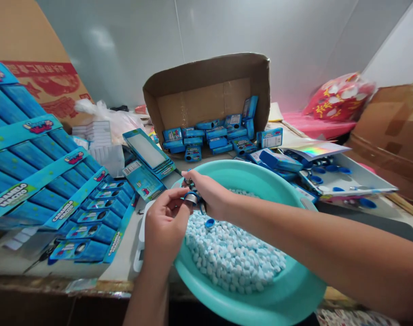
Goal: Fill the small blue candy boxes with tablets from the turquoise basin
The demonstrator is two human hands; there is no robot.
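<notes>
Over a turquoise basin (295, 290), my two hands meet near its left rim. My left hand (167, 222) is closed, its thumb and fingers pinching a small round silver cap with a blue rim (192, 198). Right beside it, my right hand (209, 192) curls around several small blue-rimmed silver pieces, partly hidden by the fingers. Pale blue and white candies (237, 258) fill much of the basin floor. On top of them, just below my hands, lies a small blue ring-like piece (209, 223).
Behind the basin, an open cardboard box (206, 68) holds several small blue boxes (216, 132). Stacked blue display trays (67, 158) lean at the left. A white tray (359, 195) with blue-rimmed pieces stands at right, near a red patterned bag (340, 99) and a brown carton (393, 131).
</notes>
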